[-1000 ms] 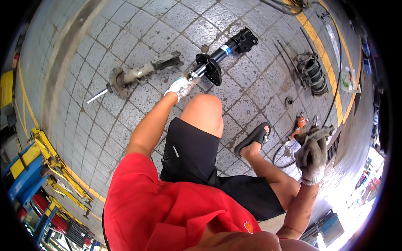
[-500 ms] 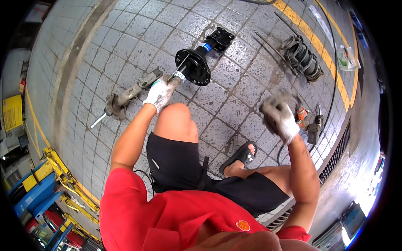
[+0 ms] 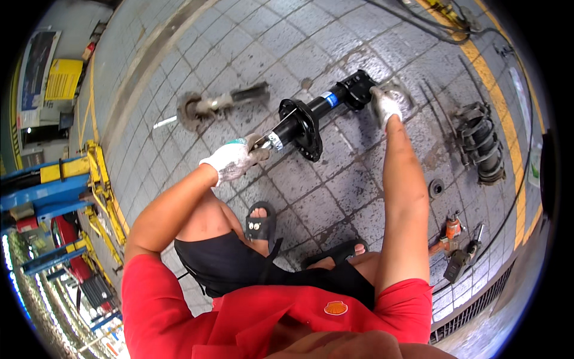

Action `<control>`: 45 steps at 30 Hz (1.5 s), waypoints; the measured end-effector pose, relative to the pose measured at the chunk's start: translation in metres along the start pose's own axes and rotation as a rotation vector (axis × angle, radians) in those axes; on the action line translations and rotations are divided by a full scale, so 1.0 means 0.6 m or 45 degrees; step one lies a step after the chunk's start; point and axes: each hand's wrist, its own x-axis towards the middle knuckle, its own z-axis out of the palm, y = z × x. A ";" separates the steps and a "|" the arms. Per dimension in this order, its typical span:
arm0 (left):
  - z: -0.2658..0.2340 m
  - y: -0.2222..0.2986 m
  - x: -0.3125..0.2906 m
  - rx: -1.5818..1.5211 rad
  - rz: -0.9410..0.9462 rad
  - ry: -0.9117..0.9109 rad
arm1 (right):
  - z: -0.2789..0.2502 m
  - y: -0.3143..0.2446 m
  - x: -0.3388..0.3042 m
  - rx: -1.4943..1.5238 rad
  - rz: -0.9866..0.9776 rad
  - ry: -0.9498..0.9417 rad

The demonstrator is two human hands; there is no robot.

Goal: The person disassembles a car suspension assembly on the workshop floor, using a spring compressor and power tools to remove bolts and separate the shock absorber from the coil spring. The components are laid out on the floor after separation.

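A black shock absorber strut (image 3: 292, 129) with a round flanged spring seat and a blue band lies slantwise in front of me. My left hand (image 3: 236, 158), in a white work glove, is closed round its near, rod end beside a white label. At the far end my right hand (image 3: 386, 107), gloved too and somewhat blurred, has its fingers at the edge of the bracket (image 3: 359, 90) and seems to grip it. Part of those fingers is hidden. Left of the strut a worn, rusty shock absorber (image 3: 215, 105) rests on the floor.
A coil spring assembly (image 3: 480, 143) stands at the right beside thin metal rods. Nearer me are a dark ring (image 3: 437, 188), an orange tool (image 3: 453, 226) and a power tool (image 3: 460, 263). A black hose (image 3: 505, 224) runs along the right. Yellow-and-blue lift arms (image 3: 66, 170) stand left.
My right hand has gone from the right side, where it held a blurred dark thing, to the strut's bracket end. A dark ring now shows on the floor. The view has shifted.
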 end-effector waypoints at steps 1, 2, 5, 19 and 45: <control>0.015 -0.018 -0.006 -0.056 -0.060 -0.053 | 0.007 -0.006 -0.005 0.144 0.187 -0.114; 0.027 -0.027 -0.010 -0.112 -0.108 -0.105 | 0.007 -0.018 -0.005 0.285 0.374 -0.213; 0.093 -0.132 0.032 -0.131 -0.121 -0.048 | 0.052 -0.011 0.006 0.356 0.139 -0.182; 0.092 -0.089 -0.031 -0.683 -0.103 -0.444 | 0.024 -0.007 0.006 0.302 0.527 -0.292; 0.150 -0.169 0.045 0.017 -0.155 -0.320 | -0.084 -0.243 -0.258 -0.189 0.012 -0.149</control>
